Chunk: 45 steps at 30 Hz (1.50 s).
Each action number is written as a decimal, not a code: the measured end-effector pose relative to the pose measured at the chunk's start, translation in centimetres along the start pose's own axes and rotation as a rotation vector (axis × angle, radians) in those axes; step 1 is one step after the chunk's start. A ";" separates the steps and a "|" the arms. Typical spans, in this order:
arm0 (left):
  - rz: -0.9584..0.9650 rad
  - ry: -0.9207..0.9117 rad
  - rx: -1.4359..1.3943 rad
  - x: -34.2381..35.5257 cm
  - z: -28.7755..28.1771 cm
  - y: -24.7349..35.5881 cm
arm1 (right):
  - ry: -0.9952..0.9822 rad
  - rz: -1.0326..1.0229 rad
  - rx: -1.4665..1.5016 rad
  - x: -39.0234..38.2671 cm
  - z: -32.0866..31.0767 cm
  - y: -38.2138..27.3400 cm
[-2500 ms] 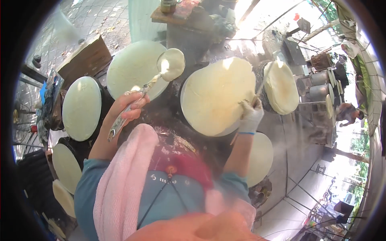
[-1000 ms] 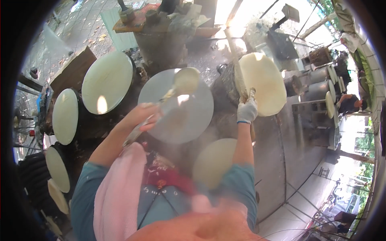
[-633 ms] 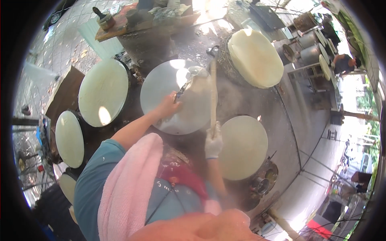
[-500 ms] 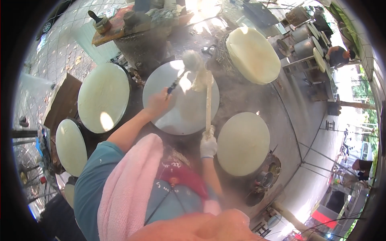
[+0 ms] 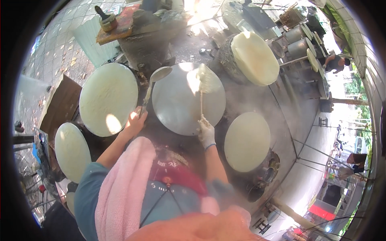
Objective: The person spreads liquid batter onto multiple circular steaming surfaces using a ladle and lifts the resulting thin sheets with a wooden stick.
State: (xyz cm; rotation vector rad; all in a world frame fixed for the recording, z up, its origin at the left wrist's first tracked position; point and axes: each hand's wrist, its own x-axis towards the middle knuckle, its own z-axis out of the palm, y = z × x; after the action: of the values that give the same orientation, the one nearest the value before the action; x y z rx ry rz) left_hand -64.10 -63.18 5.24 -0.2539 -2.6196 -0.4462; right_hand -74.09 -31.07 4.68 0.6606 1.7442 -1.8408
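My left hand (image 5: 135, 120), bare, is closed around the handle of a ladle (image 5: 161, 74). The ladle's round bowl hangs beside the upper left rim of a grey round griddle (image 5: 173, 106) in front of me. In a white glove, my right hand (image 5: 206, 133) grips the near end of a long-handled spreader (image 5: 201, 102) at the griddle's front edge. Its ragged, cream-coloured head (image 5: 206, 82) lies over the far right part of the grey surface. Whether the head is brush or cloth I cannot tell.
Pale, cream-coloured rounds lie on the left (image 5: 107, 94), near left (image 5: 72, 152) and right (image 5: 247, 140). A thicker one tops a drum (image 5: 257, 60) at the far right. A brush in a pot (image 5: 107, 23) stands far left. Steam drifts about; a person (image 5: 335, 63) is distant right.
My left hand has drawn the ladle left and nearer, from above the griddle's far edge to its left rim. The spreader in my right hand has shifted on the griddle, its handle now looking shorter.
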 end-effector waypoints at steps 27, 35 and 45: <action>-1.112 0.085 -0.419 -0.9 -6.1 13.2 | -0.619 -0.235 -0.346 11.1 -8.7 -5.3; -1.212 0.064 -0.350 -2.5 -5.8 13.9 | -0.724 -0.043 -0.538 13.1 -7.9 -8.3; -1.092 -0.046 -0.198 -2.0 -2.4 8.6 | -0.693 -0.125 -0.827 14.2 -6.4 -13.2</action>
State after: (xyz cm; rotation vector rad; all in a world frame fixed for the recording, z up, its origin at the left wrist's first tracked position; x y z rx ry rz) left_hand -59.20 -56.20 8.67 1.1639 -2.5308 -1.0353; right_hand -93.41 -24.63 4.79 -0.3766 1.8165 -1.0299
